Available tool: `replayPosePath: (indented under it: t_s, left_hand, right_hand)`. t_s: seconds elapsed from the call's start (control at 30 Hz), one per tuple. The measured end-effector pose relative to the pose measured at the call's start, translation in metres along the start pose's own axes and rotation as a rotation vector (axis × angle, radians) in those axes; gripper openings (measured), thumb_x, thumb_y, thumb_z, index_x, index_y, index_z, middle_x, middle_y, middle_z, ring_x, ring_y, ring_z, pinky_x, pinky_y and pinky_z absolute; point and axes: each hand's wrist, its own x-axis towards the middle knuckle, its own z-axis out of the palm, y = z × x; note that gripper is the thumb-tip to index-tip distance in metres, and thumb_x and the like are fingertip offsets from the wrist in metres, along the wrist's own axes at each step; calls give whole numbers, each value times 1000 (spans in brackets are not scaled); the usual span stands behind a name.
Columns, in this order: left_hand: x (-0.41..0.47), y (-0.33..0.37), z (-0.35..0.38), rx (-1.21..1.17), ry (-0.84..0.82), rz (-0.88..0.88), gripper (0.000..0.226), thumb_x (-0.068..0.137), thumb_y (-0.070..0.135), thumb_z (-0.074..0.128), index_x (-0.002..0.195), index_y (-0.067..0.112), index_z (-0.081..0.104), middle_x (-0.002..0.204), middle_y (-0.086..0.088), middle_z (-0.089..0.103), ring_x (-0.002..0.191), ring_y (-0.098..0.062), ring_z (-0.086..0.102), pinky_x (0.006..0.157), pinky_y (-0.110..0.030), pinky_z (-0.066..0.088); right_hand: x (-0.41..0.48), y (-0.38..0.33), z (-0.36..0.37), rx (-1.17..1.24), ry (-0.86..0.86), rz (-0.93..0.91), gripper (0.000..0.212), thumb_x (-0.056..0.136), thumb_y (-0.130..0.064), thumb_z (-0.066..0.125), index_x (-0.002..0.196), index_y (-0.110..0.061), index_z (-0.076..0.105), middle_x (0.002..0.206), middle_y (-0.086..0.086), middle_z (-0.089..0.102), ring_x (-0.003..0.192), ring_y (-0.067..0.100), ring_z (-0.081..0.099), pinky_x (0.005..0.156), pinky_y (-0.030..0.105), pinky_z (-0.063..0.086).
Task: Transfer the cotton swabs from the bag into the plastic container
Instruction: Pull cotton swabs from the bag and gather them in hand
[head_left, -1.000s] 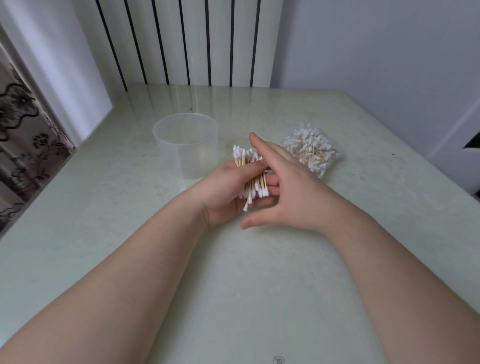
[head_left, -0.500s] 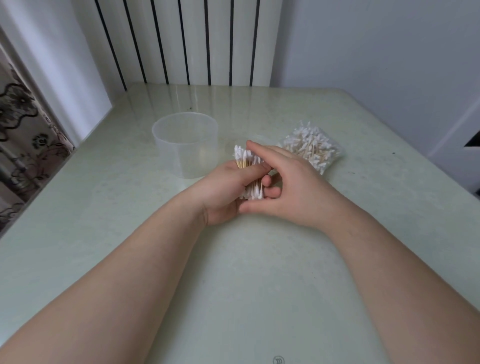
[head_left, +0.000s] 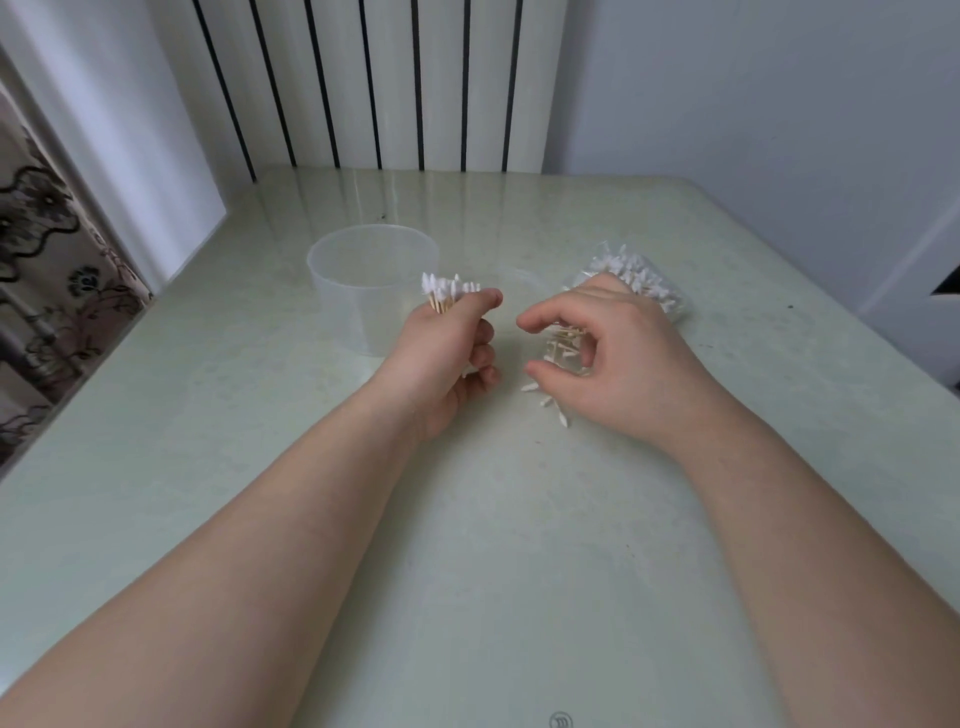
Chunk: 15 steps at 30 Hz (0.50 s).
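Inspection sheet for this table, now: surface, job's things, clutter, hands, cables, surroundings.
Surface: pale green table, glossy, a few dark specks.
Job's things: clear plastic container upright, no swabs seen inside; bag of swabs lies behind the right hand.
Clutter: nothing seen.
Hands: left hand grips a swab bundle beside the container; right hand curls round loose swabs low over the table.
Cables: nothing seen.
Surroundings: striped panel behind, patterned curtain at left.

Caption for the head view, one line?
Left hand grips swab bundle by container; right hand curls round loose swabs, bag behind.
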Motion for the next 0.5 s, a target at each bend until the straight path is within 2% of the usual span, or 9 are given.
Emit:
replayPosePath:
  t_s: [0.1,0.17,0.27,0.37,0.43,0.47,0.5]
  left_hand:
    - [1,-1,1,14,2,9,4,98,21,60,100,18,58,53,7,40,45,-11,37,53,-26,39]
    - [2,-2,1,18,-4,14,4,99,20,60,100,18,57,52,7,41,45,-11,39,52,-25,39]
    - [4,-4,1,13,-18,11,3,99,20,60,100,17,58,52,7,42,45,-10,40,51,-25,40]
    - [5,-5,0,26,-32,11,3,100,20,59,100,17,59,51,7,43,45,-11,42,51,-25,40]
    - [5,-5,0,44,-46,8,4,100,19,59,101,15,59,51,7,45,45,-11,43,51,-25,41]
    - [5,-5,0,53,-53,8,5,100,19,58,102,15,59,51,7,45,46,-11,44,51,-25,42]
    - [5,-6,1,61,-60,8,5,100,19,58,103,15,59,51,7,45,46,-11,44,51,-25,42]
  right_hand:
    - [0,0,-2,-34,-34,-12,20,76,-14,77,93,-23,76,79,-22,61,69,-2,55,70,10,43]
    - [-1,3,-1,-100,-85,14,20,77,-15,74,94,-26,76,80,-19,60,67,1,55,74,18,48]
    - [0,5,-1,-237,-142,96,28,81,-24,71,109,-26,75,94,-10,67,88,11,62,85,31,53]
    - [0,7,0,-338,-205,165,41,80,-42,73,117,-23,71,106,0,71,107,21,62,92,37,51]
    - [0,8,4,-383,-267,170,33,79,-52,72,96,-23,69,90,-3,66,102,27,59,85,36,49]
    - [-1,7,5,-403,-297,165,29,81,-53,69,84,-25,60,79,-8,58,97,28,57,80,35,46]
    - [-2,8,7,-407,-320,153,29,83,-52,66,80,-26,53,74,-11,50,93,28,55,78,35,43]
